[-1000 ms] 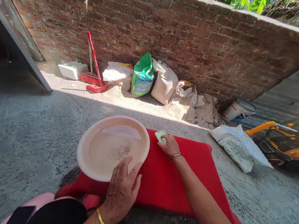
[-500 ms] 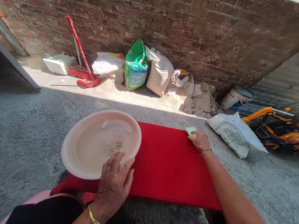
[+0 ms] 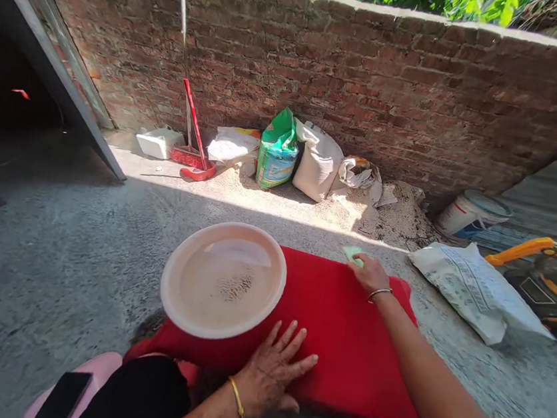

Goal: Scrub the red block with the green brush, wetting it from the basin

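Note:
A red cloth (image 3: 343,350) covers a low bench or table in front of me. My left hand (image 3: 273,369) lies on the cloth near its front edge with fingers spread, just right of the basin and holding nothing. A pale pink basin (image 3: 214,331) stands on the left part of the cloth, with water and a patch of dark specks inside. At the far right part of the cloth, my right hand (image 3: 369,274) is closed on a small pale green block (image 3: 352,251). The fingers hide part of it, and its exact kind is unclear.
Several sacks, among them a green one (image 3: 277,158), lean against the brick wall (image 3: 373,85) near spilled grain (image 3: 399,213). A white sack (image 3: 475,285), a bucket (image 3: 477,211) and an orange-black toy vehicle (image 3: 546,286) are at right. A red dustpan (image 3: 198,171) stands left.
My left hand has left the basin's rim and now lies spread on the red cloth. My right hand still holds the green block at the far edge. The view has tilted up and turned left.

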Action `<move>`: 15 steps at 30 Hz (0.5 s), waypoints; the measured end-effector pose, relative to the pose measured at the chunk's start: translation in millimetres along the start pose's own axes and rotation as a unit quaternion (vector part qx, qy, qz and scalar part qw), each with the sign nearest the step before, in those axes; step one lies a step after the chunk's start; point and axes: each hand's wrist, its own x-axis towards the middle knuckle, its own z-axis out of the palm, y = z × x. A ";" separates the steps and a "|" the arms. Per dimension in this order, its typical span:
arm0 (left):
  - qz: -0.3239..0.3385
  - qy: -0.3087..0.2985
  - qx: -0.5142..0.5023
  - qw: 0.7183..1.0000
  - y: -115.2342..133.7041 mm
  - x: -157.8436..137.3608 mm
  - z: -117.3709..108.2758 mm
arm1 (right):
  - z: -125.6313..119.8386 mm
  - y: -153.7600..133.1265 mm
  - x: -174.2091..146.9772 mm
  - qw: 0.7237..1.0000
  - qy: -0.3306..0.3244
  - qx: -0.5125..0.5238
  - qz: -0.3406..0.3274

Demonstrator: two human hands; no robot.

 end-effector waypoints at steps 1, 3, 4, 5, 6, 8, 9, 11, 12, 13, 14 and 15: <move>-0.012 -0.010 -0.004 1.000 -2.8 -0.6 0.6 | 4.9 -23.7 2.6 0.999 -0.017 0.009 -0.026; -0.025 -0.027 -0.012 0.999 -5.9 -1.5 0.7 | 15.3 -68.4 7.7 0.995 -0.064 0.027 -0.069; -0.028 -0.034 -0.015 0.999 -6.6 -1.5 0.9 | 20.9 -88.6 10.4 0.992 -0.081 0.036 -0.093; -0.029 -0.040 -0.017 0.999 -6.7 -1.2 1.2 | 26.7 -106.9 13.3 0.989 -0.093 0.043 -0.106; -0.030 -0.045 -0.018 0.998 -6.7 -0.7 1.6 | 32.6 -123.0 16.5 0.987 -0.103 0.047 -0.112; -0.031 -0.051 -0.015 0.998 -6.2 0.9 2.5 | 44.0 -147.7 23.7 0.983 -0.117 0.054 -0.130; -0.031 -0.053 -0.013 0.998 -6.1 1.9 2.6 | 49.0 -155.6 27.5 0.981 -0.122 0.054 -0.138; -0.030 -0.060 -0.008 0.998 -6.1 3.9 2.3 | 56.5 -160.9 35.2 0.979 -0.134 0.050 -0.148; -0.028 -0.064 -0.006 0.998 -6.2 4.9 2.0 | 58.4 -157.6 38.7 0.979 -0.139 0.045 -0.144; -0.026 -0.067 -0.004 0.997 -6.4 5.8 1.6 | 58.7 -150.1 41.9 0.980 -0.143 0.037 -0.135; -0.026 -0.070 -0.002 0.997 -6.6 6.6 1.4 | 57.4 -138.4 44.5 0.982 -0.142 0.027 -0.121; -0.025 -0.072 0.000 0.997 -6.8 7.2 1.4 | 54.3 -122.7 46.6 0.985 -0.137 0.018 -0.106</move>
